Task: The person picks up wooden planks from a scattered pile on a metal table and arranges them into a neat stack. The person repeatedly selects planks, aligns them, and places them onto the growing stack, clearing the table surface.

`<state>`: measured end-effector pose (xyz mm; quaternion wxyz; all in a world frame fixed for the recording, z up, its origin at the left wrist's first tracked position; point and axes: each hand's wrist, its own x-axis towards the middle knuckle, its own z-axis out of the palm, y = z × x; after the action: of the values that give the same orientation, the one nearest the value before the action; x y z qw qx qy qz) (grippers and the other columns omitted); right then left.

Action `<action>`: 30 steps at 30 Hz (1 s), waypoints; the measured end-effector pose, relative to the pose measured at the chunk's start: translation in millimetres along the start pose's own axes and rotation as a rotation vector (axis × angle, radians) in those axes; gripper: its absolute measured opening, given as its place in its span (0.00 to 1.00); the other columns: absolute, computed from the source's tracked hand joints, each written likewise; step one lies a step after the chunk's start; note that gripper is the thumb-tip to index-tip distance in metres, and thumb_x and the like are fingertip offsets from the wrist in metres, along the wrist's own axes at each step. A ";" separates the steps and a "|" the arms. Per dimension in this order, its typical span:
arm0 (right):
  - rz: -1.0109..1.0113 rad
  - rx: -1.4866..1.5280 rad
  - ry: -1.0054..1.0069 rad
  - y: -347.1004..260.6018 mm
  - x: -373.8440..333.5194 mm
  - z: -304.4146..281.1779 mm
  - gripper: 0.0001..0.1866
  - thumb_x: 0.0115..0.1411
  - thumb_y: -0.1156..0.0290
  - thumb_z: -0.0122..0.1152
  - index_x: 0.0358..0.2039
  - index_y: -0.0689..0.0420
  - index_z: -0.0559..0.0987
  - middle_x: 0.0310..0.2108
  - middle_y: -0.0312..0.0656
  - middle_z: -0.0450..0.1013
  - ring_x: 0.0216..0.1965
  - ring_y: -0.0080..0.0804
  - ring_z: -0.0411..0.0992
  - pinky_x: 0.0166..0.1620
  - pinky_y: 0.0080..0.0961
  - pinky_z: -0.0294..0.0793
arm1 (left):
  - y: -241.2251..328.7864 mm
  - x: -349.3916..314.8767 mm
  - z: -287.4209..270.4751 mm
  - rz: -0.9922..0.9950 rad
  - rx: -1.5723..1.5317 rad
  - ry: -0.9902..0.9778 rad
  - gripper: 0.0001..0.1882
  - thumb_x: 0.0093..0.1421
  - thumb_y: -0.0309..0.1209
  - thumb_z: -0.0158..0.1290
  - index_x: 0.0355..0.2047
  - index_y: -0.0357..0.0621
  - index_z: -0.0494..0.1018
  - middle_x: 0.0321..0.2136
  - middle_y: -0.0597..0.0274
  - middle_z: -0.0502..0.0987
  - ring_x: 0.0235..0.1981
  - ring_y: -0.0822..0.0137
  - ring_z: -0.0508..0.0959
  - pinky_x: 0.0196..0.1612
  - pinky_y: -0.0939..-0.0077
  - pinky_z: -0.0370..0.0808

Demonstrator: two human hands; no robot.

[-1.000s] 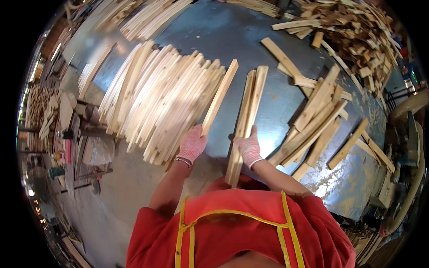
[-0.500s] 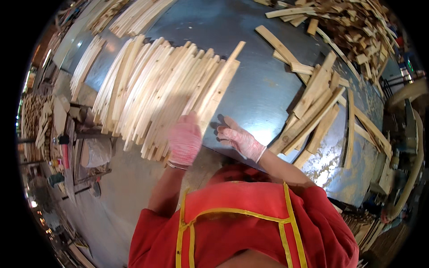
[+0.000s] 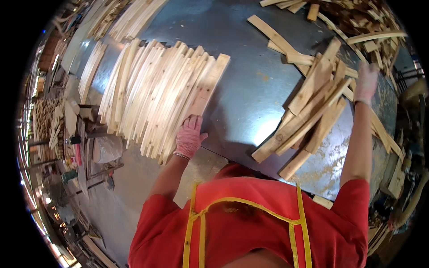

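Note:
My left hand [image 3: 190, 136], in a pink-and-white knit glove, lies on the near right end of a row of pale wooden strips [image 3: 156, 94]. Its fingers are stretched over a wider wooden piece [image 3: 210, 85] at the row's right edge, thumb out to the side. My right hand [image 3: 366, 82], gloved alike and blurred, is reached far out at the right, above the loose boards [image 3: 308, 98]. Its fingers appear extended, with nothing visible in them. Beyond its fingertips a curved wooden strip [image 3: 377, 36] shows over the scrap pile, apart from the hand.
A metal-topped table [image 3: 241, 98] carries the wood. Scrap offcuts [image 3: 380, 18] are heaped at the far right. More strips [image 3: 136, 18] lie at the far left. A rack with a clear plastic bag [image 3: 108, 149] stands left of the table, above the grey floor [image 3: 138, 183].
My right hand has swung from beside the row out to the far right. A narrow strip has gone from the row's right edge; a curved strip now shows over the scrap. My left fingers have flattened.

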<state>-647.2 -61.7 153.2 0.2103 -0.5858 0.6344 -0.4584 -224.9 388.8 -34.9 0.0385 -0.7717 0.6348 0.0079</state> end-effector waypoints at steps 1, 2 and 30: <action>-0.088 -0.097 -0.073 28.1 -23.7 25.1 0.33 0.63 0.48 0.68 0.58 0.62 0.75 0.52 0.53 0.77 0.56 0.46 0.74 0.64 0.44 0.71 | -4.0 10.3 -3.5 0.013 0.031 -0.054 0.39 0.64 0.41 0.60 0.72 0.45 0.62 0.67 0.53 0.68 0.64 0.51 0.72 0.61 0.56 0.74; -0.182 -0.183 -0.144 57.6 -46.8 53.1 0.37 0.60 0.48 0.71 0.61 0.61 0.74 0.56 0.56 0.75 0.60 0.49 0.73 0.67 0.44 0.69 | -5.0 15.3 -10.3 0.023 0.059 -0.121 0.37 0.64 0.38 0.58 0.72 0.47 0.61 0.66 0.53 0.68 0.64 0.52 0.72 0.60 0.56 0.75; 0.483 0.226 -1.210 -22.0 -472.4 162.5 0.32 0.66 0.68 0.69 0.66 0.66 0.69 0.56 0.53 0.78 0.55 0.43 0.78 0.59 0.34 0.77 | -73.8 -83.5 -15.2 -0.237 -0.267 0.082 0.35 0.62 0.39 0.60 0.69 0.47 0.66 0.68 0.51 0.67 0.70 0.49 0.66 0.69 0.45 0.66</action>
<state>-398.1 328.4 -36.1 0.6867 -0.5556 0.4659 -0.0520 -169.3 483.5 -10.9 -0.0895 -0.8389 0.5338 0.0564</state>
